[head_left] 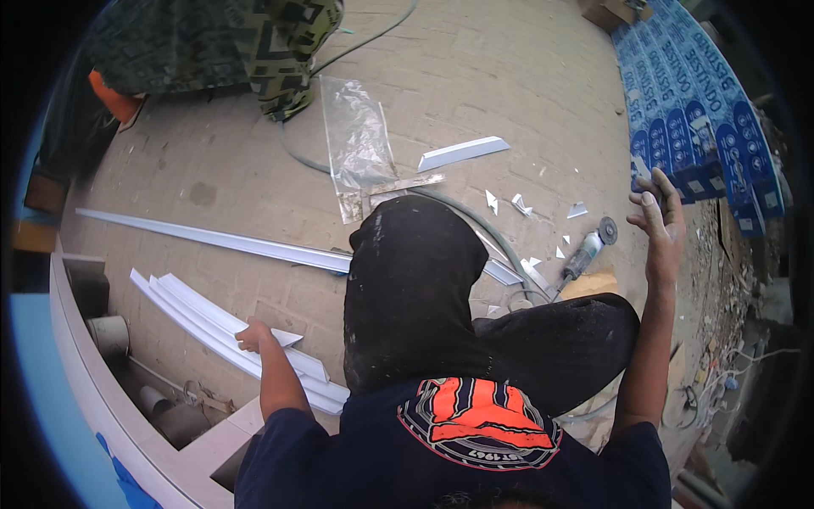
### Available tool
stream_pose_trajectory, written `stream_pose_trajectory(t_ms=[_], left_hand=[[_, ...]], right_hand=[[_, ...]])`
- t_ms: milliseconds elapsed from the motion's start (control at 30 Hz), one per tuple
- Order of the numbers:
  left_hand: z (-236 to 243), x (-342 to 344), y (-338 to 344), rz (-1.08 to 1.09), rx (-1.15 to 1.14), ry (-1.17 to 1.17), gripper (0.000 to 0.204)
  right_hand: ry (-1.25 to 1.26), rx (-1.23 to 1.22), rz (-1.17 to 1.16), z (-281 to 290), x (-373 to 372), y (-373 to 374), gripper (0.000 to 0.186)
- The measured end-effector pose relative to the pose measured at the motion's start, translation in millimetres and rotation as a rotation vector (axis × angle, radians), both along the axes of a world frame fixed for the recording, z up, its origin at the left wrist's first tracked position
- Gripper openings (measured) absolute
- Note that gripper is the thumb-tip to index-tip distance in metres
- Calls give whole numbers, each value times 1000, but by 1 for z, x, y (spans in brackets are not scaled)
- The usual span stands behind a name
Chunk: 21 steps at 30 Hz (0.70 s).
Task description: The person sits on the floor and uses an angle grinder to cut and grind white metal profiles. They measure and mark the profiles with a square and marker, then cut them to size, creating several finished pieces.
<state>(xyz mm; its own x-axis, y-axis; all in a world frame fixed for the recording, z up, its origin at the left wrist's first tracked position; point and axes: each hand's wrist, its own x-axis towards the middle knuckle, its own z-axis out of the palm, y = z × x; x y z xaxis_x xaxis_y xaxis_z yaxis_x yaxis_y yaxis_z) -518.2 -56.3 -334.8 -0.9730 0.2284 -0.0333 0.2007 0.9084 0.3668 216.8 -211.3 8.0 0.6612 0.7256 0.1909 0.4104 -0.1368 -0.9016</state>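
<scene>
At the lower left, my left hand [252,336] is closed at the edge of a white trim strip [195,307], whose pointed end shows past my wrist. More long white strips [231,352] lie beside it on the ground. My right hand [663,212] is raised on the right, fingers stretched and apart. A small whitish piece [641,168] shows by its fingertips; whether they touch it I cannot tell. Below that hand an angle grinder [587,254] with a disc lies on the ground, among several white offcuts [521,205].
One long strip [212,239] runs left of my knee, and a short mitred length [463,153] lies ahead. A clear plastic bag [356,127] and a hose [297,155] are on the paving. Blue boxes [678,93] stand far right, a patterned cloth cover [212,47] far left.
</scene>
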Motion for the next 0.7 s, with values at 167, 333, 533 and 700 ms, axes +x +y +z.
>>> stream_pose_trajectory(t_ms=[167,333,533,700], left_hand=[[12,53,72,-989,372,-320,56],[5,161,126,-1543,327,-994,61],[183,367,187,-1790,-177,-1192,62],[247,471,217,-2126,-249,-967,54]], right_hand=[[191,-89,9,-29,8,-65,56],[985,251,-146,-93,-35,-124,51],[694,-36,-380,-193,-107,-186,33],[533,-286,-412,-282,-171,-232,28]])
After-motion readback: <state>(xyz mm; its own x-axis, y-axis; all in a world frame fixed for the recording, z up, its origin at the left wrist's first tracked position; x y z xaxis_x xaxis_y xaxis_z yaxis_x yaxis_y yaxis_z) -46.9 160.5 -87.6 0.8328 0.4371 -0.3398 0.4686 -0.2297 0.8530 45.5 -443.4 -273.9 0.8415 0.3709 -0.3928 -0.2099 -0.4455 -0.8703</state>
